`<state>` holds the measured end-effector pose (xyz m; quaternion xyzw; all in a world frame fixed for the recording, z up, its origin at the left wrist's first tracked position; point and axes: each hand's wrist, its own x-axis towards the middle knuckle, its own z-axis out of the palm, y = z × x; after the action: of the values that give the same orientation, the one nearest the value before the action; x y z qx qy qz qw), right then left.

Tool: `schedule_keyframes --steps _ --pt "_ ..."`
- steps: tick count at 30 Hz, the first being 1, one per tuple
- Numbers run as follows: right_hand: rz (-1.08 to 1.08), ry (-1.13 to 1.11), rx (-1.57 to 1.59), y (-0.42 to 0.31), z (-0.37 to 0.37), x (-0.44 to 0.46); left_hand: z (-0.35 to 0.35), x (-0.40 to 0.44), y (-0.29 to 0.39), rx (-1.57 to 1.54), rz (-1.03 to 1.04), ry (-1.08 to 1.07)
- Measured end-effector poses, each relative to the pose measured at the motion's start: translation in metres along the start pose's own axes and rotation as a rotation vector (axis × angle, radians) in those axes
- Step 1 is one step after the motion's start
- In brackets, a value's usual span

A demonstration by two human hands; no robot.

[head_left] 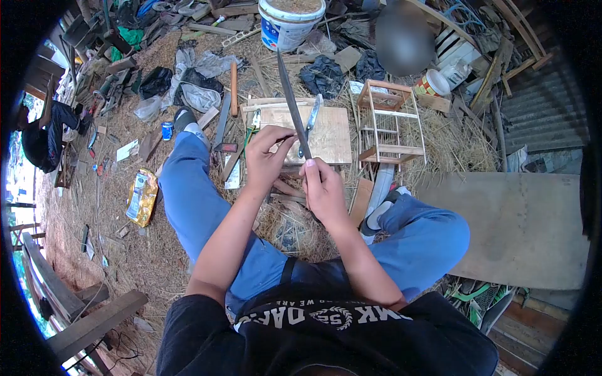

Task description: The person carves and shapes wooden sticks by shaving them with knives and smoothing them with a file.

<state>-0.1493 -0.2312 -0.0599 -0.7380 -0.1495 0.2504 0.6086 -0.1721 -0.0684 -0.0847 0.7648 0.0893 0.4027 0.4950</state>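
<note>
While right hand (324, 188) grips lower end of long dark blade (291, 94), fingers clamped round it, left hand (264, 155) sits beside blade's edge, fingers pinched together; cannot tell whether they hold anything. Blade slants above low wooden counter (335, 138), left of wooden frame (395, 150).

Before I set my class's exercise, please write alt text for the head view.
A seated person grips a long, dark, tapered, blade-like tool in the right hand, the left hand close beside it. Below lies a pale rectangular wooden board, with a small open wooden frame to its right on straw-strewn ground.
</note>
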Motion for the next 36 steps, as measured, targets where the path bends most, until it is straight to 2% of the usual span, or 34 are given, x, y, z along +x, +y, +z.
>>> schedule_keyframes --steps 4,9,13,15,21,25,29,36 --pt "0.022 -0.008 -0.091 -0.001 -0.002 0.0 -0.001 0.0 0.001 0.002 -0.002 -0.005" --pt "-0.028 -0.029 0.056 -0.011 0.003 -0.003 0.0 0.0 0.0 -0.001 0.004 0.004" --pt "-0.021 -0.029 0.055 -0.01 0.002 -0.003 0.001 0.0 0.0 -0.003 0.001 0.005" --pt "-0.038 0.018 -0.17 -0.013 0.0 -0.003 0.001 -0.001 0.0 -0.018 -0.011 0.007" --pt "-0.09 0.026 -0.399 -0.024 0.002 -0.008 -0.005 -0.006 -0.006 -0.024 -0.051 0.015" --pt "-0.203 0.028 -0.403 -0.014 0.007 -0.006 -0.014 -0.007 -0.008 0.106 0.024 -0.041" --pt "-0.21 0.022 -0.423 -0.009 0.009 -0.004 -0.019 -0.008 -0.01 0.12 0.025 -0.081" --pt "-0.169 0.024 -0.257 -0.012 0.012 -0.002 -0.017 -0.005 -0.009 0.129 0.048 -0.038"
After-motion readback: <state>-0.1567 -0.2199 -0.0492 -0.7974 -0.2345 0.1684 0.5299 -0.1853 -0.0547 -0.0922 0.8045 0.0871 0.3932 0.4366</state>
